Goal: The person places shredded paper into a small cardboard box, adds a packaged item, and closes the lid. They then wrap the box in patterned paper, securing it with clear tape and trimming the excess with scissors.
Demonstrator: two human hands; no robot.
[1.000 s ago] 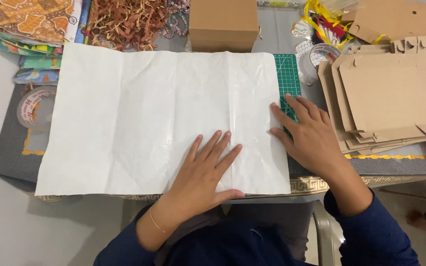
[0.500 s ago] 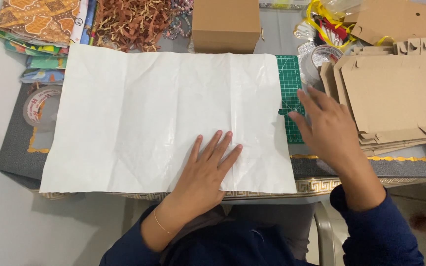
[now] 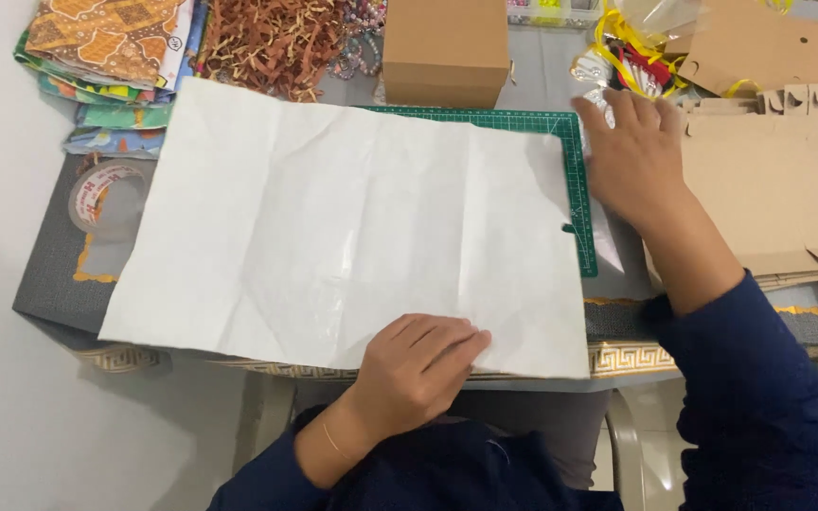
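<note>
A large creased white sheet of paper [image 3: 333, 218] lies spread over a green cutting mat [image 3: 575, 180] on the table. My left hand [image 3: 418, 364] rests flat on the sheet's near edge, fingers together, pinning it down. My right hand [image 3: 631, 156] is off the paper, fingers spread, reaching over the mat's right corner toward a clear plastic wrapper and a stack of flat brown cardboard cut-outs [image 3: 778, 180]. It holds nothing that I can see.
A closed brown cardboard box [image 3: 445, 49] stands at the back centre. Brown paper shreds [image 3: 272, 38] and folded patterned fabrics [image 3: 111, 47] lie back left. A roll of clear tape [image 3: 106, 194] sits left of the sheet. Yellow ribbon clutter [image 3: 622, 47] lies back right.
My right hand has lifted off the paper's right edge and moved up and right toward the cardboard stack. My left hand slid back to the sheet's near edge.
</note>
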